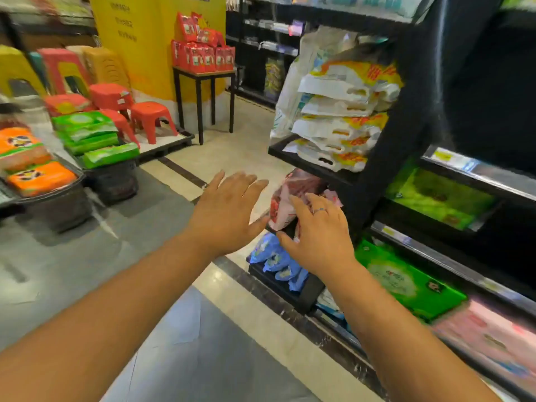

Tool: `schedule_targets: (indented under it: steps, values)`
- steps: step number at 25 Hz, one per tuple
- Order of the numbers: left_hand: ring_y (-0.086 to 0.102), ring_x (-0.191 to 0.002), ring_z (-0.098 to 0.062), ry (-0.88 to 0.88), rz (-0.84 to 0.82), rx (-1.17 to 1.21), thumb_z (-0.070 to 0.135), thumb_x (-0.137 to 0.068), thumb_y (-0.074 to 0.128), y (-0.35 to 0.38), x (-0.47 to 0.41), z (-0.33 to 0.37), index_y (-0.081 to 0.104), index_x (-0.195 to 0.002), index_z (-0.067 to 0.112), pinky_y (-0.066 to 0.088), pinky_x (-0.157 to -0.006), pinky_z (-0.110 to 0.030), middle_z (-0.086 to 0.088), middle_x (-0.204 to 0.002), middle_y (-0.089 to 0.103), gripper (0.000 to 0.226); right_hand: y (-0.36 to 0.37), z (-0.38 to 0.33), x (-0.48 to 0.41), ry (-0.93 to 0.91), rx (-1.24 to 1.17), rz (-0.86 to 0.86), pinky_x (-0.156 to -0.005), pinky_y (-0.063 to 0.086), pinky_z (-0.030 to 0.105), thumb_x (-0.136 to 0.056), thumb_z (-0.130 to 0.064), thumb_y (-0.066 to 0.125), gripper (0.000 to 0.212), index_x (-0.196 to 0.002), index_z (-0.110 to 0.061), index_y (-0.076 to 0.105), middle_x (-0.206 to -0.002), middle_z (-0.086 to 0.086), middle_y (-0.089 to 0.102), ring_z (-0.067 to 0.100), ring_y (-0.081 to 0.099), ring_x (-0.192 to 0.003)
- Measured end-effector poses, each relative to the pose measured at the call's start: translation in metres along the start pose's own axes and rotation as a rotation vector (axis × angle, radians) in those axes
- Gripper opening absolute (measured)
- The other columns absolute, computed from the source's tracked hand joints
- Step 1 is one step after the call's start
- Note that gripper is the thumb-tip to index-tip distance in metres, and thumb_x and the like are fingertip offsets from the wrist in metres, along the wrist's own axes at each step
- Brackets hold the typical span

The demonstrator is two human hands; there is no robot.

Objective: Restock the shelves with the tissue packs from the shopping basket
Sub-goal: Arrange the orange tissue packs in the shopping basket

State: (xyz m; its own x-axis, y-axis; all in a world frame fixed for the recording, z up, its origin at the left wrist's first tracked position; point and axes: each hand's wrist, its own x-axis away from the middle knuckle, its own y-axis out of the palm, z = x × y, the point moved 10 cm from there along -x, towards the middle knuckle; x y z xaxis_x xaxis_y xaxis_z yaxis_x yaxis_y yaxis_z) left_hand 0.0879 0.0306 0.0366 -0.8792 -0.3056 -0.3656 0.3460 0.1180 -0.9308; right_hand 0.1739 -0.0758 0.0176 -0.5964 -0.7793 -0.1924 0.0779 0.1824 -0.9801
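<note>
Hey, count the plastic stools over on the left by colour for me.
Red low stools: 4
Yellow tall stool: 1
Pink tall stool: 1
Orange tall stool: 1
Total: 7
A teal sliver between yellow and pink is too hidden to count.

Two hands are out in front: the left hand [229, 210] and the right hand [316, 239]. One pink pack [282, 208] sits at the right hand's fingertips. Just under that hand lie three or four blue packs [275, 259], too bunched to count surely. Above the hands, about five white-and-yellow bags [342, 111] are stacked. Right of the right hand are two shelf green packs [406, 280] and one pale pink pack [487, 332]. Far left of the left hand I count four loose green packs [87, 132] and three orange packs [37, 178]. Beyond it stand four low red stools [152, 111]. The red packets [203, 56] on the one small black worktop [203, 74] are too blurred to count.
</note>
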Motion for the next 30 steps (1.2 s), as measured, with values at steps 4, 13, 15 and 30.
schedule_targets:
  steps: [4,13,15,30]
  values:
    - [0.034,-0.138,-0.029,-0.134,-0.029,0.008,0.062,-0.087,0.029,0.030,0.030,-0.083,0.036,-0.145,0.020,0.010,-0.117,-0.047,-0.007,-0.147,0.042,0.072,0.050,-0.070,-0.038,-0.076,-0.043,-0.098,-0.118,0.010,0.045,-0.091,-0.059,0.046,0.074,-0.153,-0.033,0.016,-0.159,0.008,0.020,0.031,0.015,-0.146]
    - [0.022,-0.143,-0.020,-0.368,-0.180,0.037,0.054,-0.092,0.046,0.080,0.083,-0.275,0.021,-0.149,0.028,0.000,-0.118,-0.043,0.000,-0.153,0.030,0.068,0.150,-0.231,-0.127,-0.194,-0.120,-0.219,-0.116,0.021,0.048,-0.090,-0.058,0.049,0.076,-0.153,-0.026,0.020,-0.157,0.010,0.025,0.033,0.021,-0.144]
    - [0.022,-0.143,-0.020,-0.433,-0.183,0.031,0.057,-0.091,0.045,0.089,0.090,-0.315,0.021,-0.149,0.027,0.001,-0.118,-0.043,-0.001,-0.153,0.029,0.069,0.168,-0.262,-0.154,-0.232,-0.118,-0.254,-0.116,0.020,0.047,-0.089,-0.060,0.045,0.077,-0.153,-0.028,0.019,-0.158,0.009,0.024,0.031,0.020,-0.145]
    - [0.025,-0.141,-0.018,-0.888,-0.187,0.040,0.056,-0.091,0.045,0.175,0.029,-0.646,0.022,-0.149,0.026,0.006,-0.119,-0.040,0.003,-0.152,0.030,0.070,0.285,-0.495,-0.450,-0.617,-0.127,-0.435,-0.117,0.022,0.044,-0.092,-0.060,0.046,0.077,-0.154,-0.031,0.012,-0.160,0.006,0.020,0.030,0.022,-0.144]
